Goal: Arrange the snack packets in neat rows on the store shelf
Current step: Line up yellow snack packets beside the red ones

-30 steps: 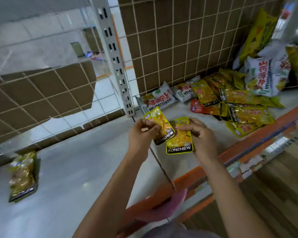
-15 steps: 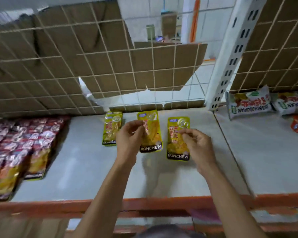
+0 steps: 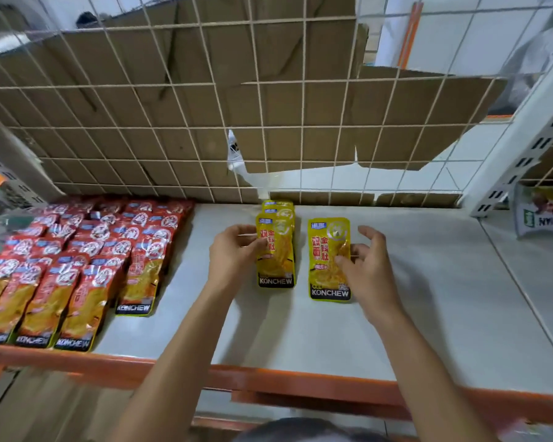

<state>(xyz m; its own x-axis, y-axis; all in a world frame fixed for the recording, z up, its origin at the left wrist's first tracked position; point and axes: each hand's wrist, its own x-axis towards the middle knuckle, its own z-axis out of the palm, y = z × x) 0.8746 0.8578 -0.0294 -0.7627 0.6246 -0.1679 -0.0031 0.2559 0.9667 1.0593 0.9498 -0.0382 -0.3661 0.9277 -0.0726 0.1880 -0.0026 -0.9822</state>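
Now | left hand (image 3: 233, 250) grip pinches yellow packet (image 3: 276, 253) | right hand (image 3: 366, 263) open, fingers spread

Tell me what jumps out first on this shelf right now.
Two yellow packets at mid-shelf: the left hand holds one atop a small stack, the right hand rests on a lone packet beside it. On the left, red packets lie in overlapping rows. Behind, torn cardboard backs the wire grid.

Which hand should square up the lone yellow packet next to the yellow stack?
Probably the right hand: its fingers already rest on the lone yellow packet, which lies flat and apart from the yellow stack. The left hand is occupied gripping the stack's top packet.
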